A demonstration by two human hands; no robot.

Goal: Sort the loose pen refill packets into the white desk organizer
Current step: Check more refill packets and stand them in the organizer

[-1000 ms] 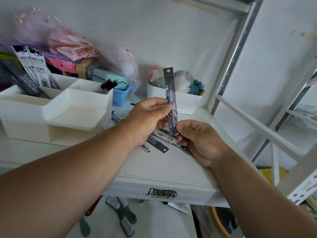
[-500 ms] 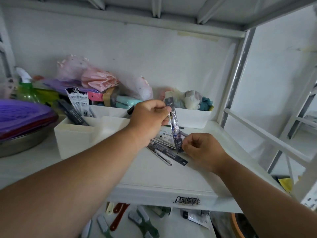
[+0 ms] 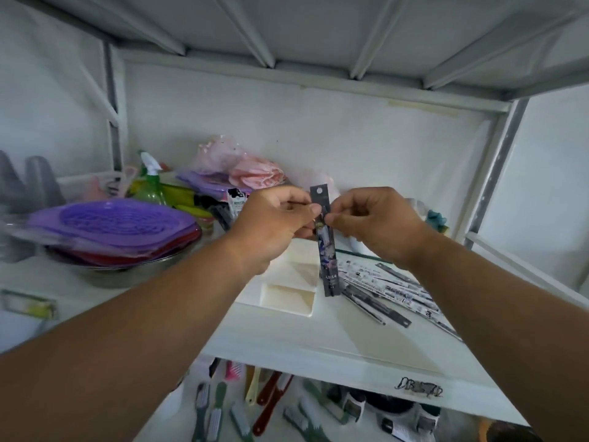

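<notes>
**Both hands pinch one refill packet above the organizer**

While the rest of the pile lies on the shelf, the left hand (image 3: 274, 223) and right hand (image 3: 376, 221) hold one dark refill packet (image 3: 326, 250) upright betw. them, fingers curled, thumb + forefinger of each pinching it near the top, just under the punched hang-hole. The packet hangs roughly vertical; its lower end sits in front of the white desk organizer (image 3: 287, 298), which stands on the white shelf (image 3: 318, 342), partly hidden by the left forearm. Cannot tell if the packet's lower end touches the organizer.

Loose refill packets (image 3: 382, 291) lie fanned flat on the shelf just right of the organizer, under the right forearm. More packets stand upright behind the left hand (image 3: 236, 200); which compartment is hidden.

Far left: purple baskets (image 3: 111, 223) stacked in a metal bowl (image 3: 127, 274), green spray bottle (image 3: 151, 186) behind. Brushes (image 3: 271, 406) lie on the lower level.
</notes>
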